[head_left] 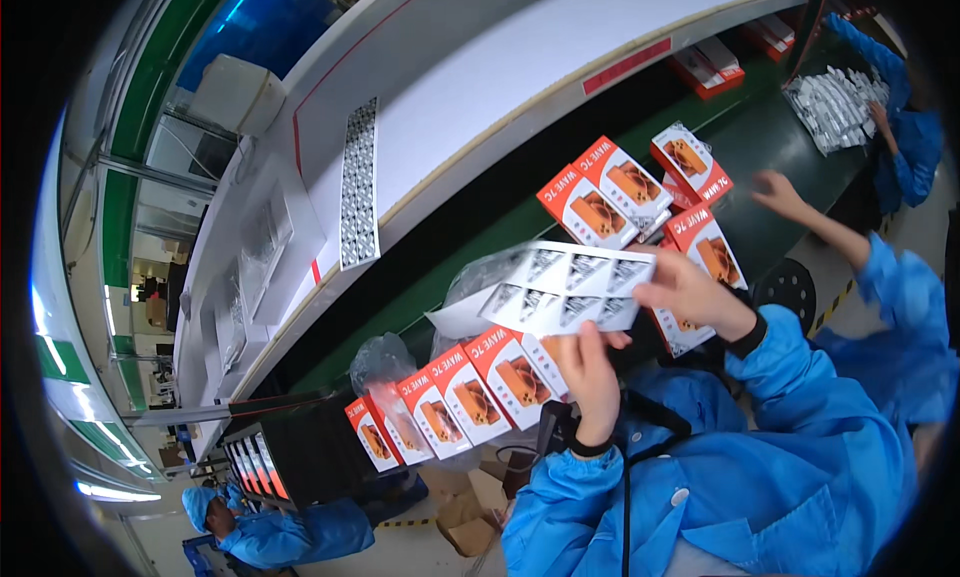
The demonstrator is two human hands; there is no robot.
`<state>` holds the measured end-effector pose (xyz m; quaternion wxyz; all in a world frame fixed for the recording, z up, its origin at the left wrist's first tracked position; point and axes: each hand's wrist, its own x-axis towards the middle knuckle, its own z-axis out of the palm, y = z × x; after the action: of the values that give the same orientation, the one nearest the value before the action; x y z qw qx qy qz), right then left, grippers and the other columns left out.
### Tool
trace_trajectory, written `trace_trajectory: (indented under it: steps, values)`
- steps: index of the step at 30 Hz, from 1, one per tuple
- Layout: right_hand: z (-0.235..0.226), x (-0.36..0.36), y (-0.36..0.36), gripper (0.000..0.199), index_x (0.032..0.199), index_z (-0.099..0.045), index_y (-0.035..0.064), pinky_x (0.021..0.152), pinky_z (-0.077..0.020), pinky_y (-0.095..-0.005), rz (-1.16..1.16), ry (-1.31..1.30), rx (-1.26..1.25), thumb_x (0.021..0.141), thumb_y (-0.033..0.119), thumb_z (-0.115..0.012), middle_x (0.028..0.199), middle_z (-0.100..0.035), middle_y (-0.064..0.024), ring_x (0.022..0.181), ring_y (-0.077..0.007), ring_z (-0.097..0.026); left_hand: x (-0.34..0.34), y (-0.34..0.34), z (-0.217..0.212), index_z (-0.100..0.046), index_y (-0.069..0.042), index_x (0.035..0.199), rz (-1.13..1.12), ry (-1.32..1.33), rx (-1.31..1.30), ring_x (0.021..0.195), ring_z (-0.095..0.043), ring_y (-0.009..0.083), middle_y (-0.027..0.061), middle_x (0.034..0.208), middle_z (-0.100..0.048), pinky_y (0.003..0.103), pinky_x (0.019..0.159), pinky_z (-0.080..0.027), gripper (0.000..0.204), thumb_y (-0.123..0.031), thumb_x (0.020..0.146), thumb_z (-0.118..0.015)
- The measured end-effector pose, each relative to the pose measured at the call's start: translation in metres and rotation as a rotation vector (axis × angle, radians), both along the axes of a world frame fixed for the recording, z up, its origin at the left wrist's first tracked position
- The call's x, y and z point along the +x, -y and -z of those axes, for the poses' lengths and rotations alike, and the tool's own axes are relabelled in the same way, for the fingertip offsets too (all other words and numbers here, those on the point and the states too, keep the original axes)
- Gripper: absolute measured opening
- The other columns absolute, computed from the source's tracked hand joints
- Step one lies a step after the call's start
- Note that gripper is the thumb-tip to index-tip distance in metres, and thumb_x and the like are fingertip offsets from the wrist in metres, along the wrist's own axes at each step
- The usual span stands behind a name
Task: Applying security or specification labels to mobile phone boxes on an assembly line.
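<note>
In front of me I hold a white sheet of stickers (575,289) with rows of silver and black triangular labels. My right hand (692,292) grips its right end, thumb on top. The fingers of my left hand (592,375) are closed on its lower edge. A loose white backing flap (465,317) bends away at the sheet's left end. Below and left of the sheet stands a row of red and white boxes (470,397). More boxes (603,202) lie beyond the sheet, and another box (706,247) is by my right wrist.
A second sticker sheet (360,182) lies on the white shelf (480,52). Clear plastic (383,362) rests against the box row. A co-worker's hand (783,197) reaches over the green belt (760,127) at right. Farther off lies a pile of silver packets (835,107).
</note>
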<state>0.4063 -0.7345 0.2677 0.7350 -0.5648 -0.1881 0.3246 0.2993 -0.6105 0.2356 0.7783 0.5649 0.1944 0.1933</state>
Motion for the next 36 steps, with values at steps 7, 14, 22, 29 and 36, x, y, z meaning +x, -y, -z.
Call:
trace_trajectory:
  steps: [7, 14, 22, 29, 36]
  values:
    - [0.000, -0.109, -0.002, 0.024, 0.096, -0.066, -0.0012, 0.067, -0.0481, -0.0251, 0.308, 0.004, 0.020, 0.082, 0.018, -0.070, 0.085, -0.067, -0.0064, 0.076, -0.0118, -0.062, -0.130, -0.032, -0.073, -0.065, 0.002, 0.094, 0.712, -0.093, 0.366, 0.068, -0.062, 0.0165, 0.0098, 0.081, -0.064, 0.027, 0.064, -0.048, 0.014, 0.001, 0.083, -0.057]
    - [0.004, -0.193, -0.016, 0.019, 0.075, -0.063, 0.0060, 0.068, -0.0449, -0.0328, -0.168, 0.877, -0.082, 0.076, 0.023, -0.073, 0.075, -0.062, -0.0056, 0.072, -0.0231, -0.059, -0.194, -0.076, -0.071, -0.060, 0.001, 0.101, 0.424, -0.023, 0.918, 0.089, -0.059, 0.0292, 0.0147, 0.098, -0.062, 0.036, 0.079, -0.046, 0.026, 0.000, 0.076, -0.065]
    - [-0.006, -0.235, -0.017, 0.021, 0.078, -0.060, 0.0060, 0.075, -0.0438, -0.0329, -0.070, 0.927, -0.147, 0.077, 0.023, -0.072, 0.074, -0.059, -0.0030, 0.074, -0.0226, -0.057, -0.225, -0.072, -0.069, -0.063, 0.002, 0.091, 0.498, 0.051, 0.755, 0.073, -0.063, 0.0217, 0.0128, 0.084, -0.063, 0.027, 0.063, -0.049, 0.014, 0.003, 0.077, -0.066]
    - [0.007, -0.235, -0.034, 0.024, 0.091, -0.060, 0.0069, 0.080, -0.0430, -0.0365, 0.460, 0.860, -0.368, 0.071, 0.008, -0.073, 0.093, -0.057, -0.0069, 0.087, -0.0264, -0.054, -0.200, -0.067, -0.016, -0.061, 0.005, 0.094, 0.190, -0.118, 0.353, 0.079, -0.060, 0.0135, 0.0108, 0.091, -0.062, 0.024, 0.070, -0.049, 0.010, -0.001, 0.085, -0.062]
    - [0.013, -0.205, -0.037, 0.024, 0.095, -0.061, 0.0051, 0.078, -0.0457, -0.0359, 0.418, 0.824, -0.323, 0.073, 0.008, -0.072, 0.094, -0.061, -0.0083, 0.088, -0.0263, -0.058, -0.167, -0.050, -0.021, -0.062, 0.006, 0.099, 0.158, -0.127, 0.368, 0.085, -0.059, 0.0143, 0.0119, 0.097, -0.062, 0.025, 0.075, -0.049, 0.015, -0.004, 0.087, -0.061]
